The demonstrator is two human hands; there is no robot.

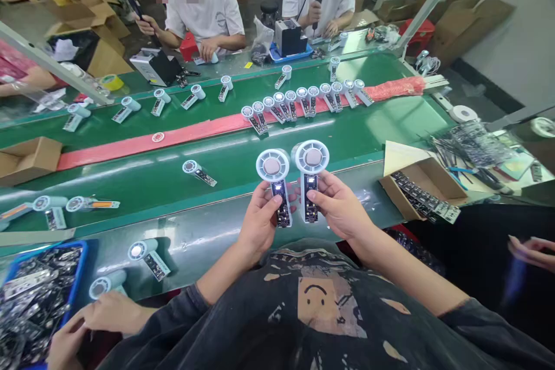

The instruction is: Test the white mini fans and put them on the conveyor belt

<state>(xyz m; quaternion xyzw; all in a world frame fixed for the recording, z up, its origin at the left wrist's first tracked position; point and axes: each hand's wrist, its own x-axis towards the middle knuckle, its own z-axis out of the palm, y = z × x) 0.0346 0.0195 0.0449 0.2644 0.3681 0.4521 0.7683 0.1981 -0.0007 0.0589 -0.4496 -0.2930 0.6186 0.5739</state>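
Upright in my left hand (261,217) is a light-blue handheld fan (273,165), my thumb pressed on the dark circuit board in its handle. Close beside it, a second handheld fan (311,157) is gripped by my right hand (336,202), thumb also on the board. Both round heads face me and lit spots show on the boards. The two fans are held side by side above the near edge of the green conveyor belt (234,167). Fingers behind the handles are partly hidden.
Several fans (280,98) stand along a pink strip (182,136). A cardboard box of circuit boards (401,199) sits at right, a blue tray (82,254) of boards at left. A co-worker's hands (108,312) handle a fan at lower left. Two people work opposite.
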